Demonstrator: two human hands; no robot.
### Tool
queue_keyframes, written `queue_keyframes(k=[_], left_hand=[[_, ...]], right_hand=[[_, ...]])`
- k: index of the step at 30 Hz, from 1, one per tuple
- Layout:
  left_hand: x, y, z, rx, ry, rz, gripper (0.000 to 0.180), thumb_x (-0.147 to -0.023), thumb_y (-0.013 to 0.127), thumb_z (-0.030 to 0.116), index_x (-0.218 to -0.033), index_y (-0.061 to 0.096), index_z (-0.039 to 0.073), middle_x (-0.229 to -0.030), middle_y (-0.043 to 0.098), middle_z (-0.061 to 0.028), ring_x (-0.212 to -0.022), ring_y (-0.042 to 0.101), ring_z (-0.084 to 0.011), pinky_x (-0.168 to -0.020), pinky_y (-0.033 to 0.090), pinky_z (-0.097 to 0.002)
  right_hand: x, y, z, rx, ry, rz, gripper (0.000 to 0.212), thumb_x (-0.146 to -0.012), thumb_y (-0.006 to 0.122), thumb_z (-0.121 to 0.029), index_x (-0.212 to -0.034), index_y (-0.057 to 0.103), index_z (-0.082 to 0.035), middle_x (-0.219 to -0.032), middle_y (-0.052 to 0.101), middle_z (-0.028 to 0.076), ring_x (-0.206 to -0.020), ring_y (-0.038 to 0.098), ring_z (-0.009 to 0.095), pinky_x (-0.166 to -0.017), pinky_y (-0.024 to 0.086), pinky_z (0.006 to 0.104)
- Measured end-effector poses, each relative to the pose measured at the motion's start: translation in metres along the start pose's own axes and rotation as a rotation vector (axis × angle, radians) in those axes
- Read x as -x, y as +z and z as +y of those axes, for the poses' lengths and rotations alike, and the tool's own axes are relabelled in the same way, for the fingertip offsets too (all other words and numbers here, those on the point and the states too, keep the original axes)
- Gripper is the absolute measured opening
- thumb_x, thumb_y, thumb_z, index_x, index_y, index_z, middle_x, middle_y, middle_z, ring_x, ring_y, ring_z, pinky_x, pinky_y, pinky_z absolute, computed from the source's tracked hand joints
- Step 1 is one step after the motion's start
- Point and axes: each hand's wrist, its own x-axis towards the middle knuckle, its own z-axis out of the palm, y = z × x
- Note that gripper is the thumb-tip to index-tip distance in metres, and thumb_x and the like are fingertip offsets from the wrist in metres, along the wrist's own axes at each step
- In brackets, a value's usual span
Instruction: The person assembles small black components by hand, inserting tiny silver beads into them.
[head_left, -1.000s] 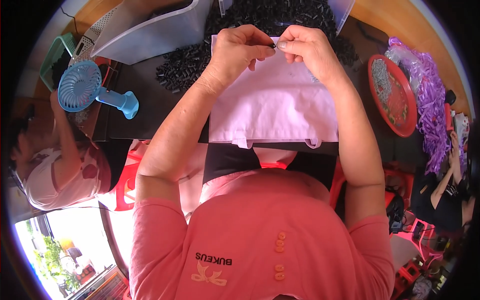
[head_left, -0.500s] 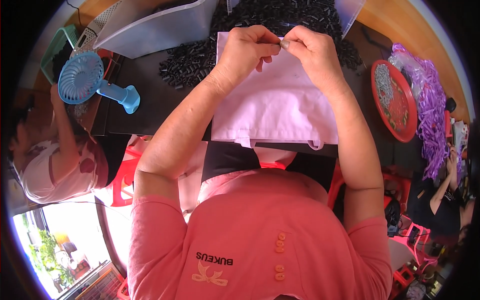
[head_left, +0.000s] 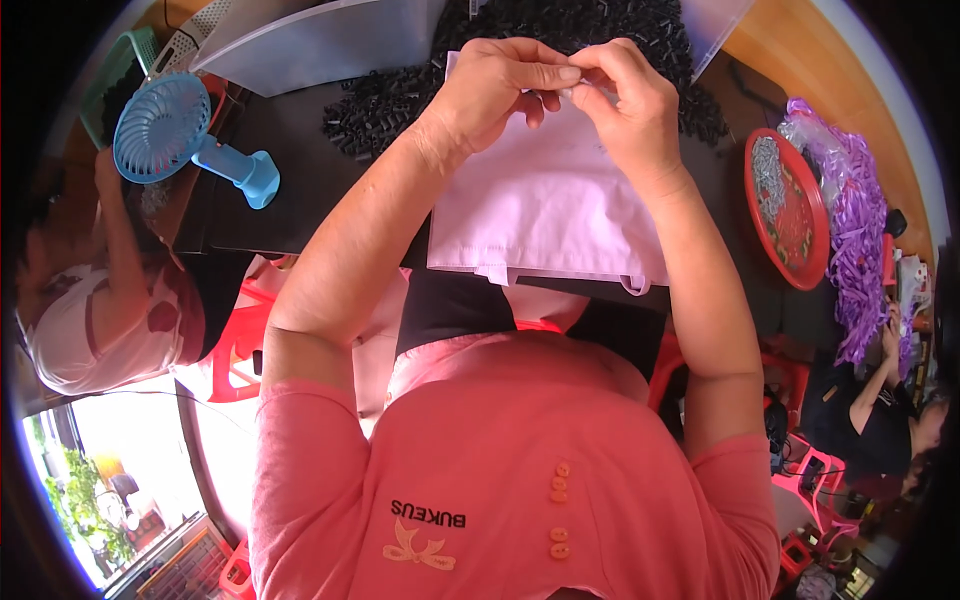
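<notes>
My left hand (head_left: 495, 95) and my right hand (head_left: 635, 115) meet above the far part of a lilac cloth (head_left: 540, 220). Thumbs and fingers of both are pinched together, almost touching. A small pale bit shows between the fingertips, too small to name. The cloth lies flat on the dark table, with short loops of the same fabric at its near edge; it looks like a bag. Just beyond my hands spreads a heap of small black tube-like pieces (head_left: 375, 115), partly hidden by them.
A clear plastic bin (head_left: 320, 50) stands at the far left, near a blue handheld fan (head_left: 235, 175). On the right, a red tray (head_left: 805, 245) holds small silvery pieces (head_left: 768, 175) beside purple ribbons (head_left: 855, 230). Other people sit at left (head_left: 75, 340) and right (head_left: 870, 430).
My right hand's fingers have curled in and tilted over the left fingertips, and a small pale bit now shows between them. The whole view has shifted slightly.
</notes>
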Motion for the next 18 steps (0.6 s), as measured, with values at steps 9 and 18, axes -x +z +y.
queue_keyframes(k=[9, 18], left_hand=[[-0.007, -0.032, 0.019, 0.045, 0.180, 0.226, 0.012, -0.085, 0.067, 0.009, -0.085, 0.066, -0.003, -0.064, 0.059, -0.0056, -0.050, 0.053, -0.0132, -0.045, 0.041, -0.0236], [-0.001, -0.035, 0.029, 0.119, 0.234, 0.269, 0.015, -0.087, 0.067, 0.010, -0.089, 0.065, -0.004, -0.070, 0.060, -0.0066, -0.054, 0.054, -0.0140, -0.046, 0.042, -0.0247]], right_hand=[[0.006, -0.005, 0.015, 0.299, 0.161, -0.318, 0.013, -0.077, 0.064, -0.011, -0.089, 0.067, -0.007, -0.091, 0.066, 0.007, -0.082, 0.064, 0.027, -0.073, 0.052, 0.0395], [-0.008, 0.000, -0.007, 0.293, 0.262, -0.549, 0.015, -0.077, 0.061, -0.010, -0.088, 0.071, -0.010, -0.092, 0.066, 0.010, -0.089, 0.063, 0.031, -0.079, 0.049, 0.0412]])
